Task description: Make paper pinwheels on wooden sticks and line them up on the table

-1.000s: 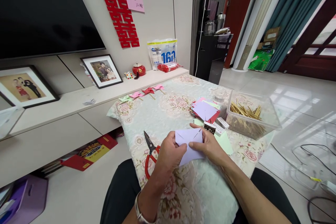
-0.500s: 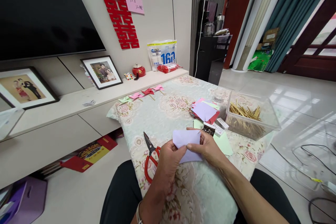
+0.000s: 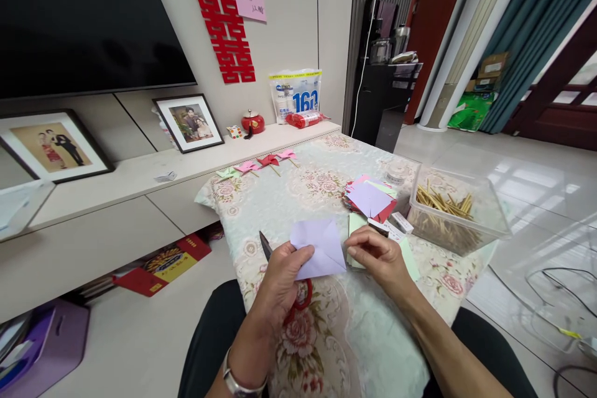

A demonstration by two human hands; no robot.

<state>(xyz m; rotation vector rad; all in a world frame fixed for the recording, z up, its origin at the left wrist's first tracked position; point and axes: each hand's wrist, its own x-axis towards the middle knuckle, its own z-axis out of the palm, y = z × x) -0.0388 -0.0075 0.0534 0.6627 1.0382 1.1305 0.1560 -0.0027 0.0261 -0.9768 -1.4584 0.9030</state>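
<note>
Lilac paper square [image 3: 319, 247] pinched in left hand [image 3: 280, 280] fingers; right hand [image 3: 375, 255] just beside.

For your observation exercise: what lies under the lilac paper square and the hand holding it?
Under the lilac paper square, held by the left hand, lie red-handled scissors on the floral tablecloth. Only the blade tip and part of one handle loop show; the rest is covered.

Your right hand [image 3: 375, 254] has let go of the lilac paper [image 3: 318, 247]. Your left hand [image 3: 280, 283] alone now holds it, carried leftward over the scissors [image 3: 298, 289].
</note>
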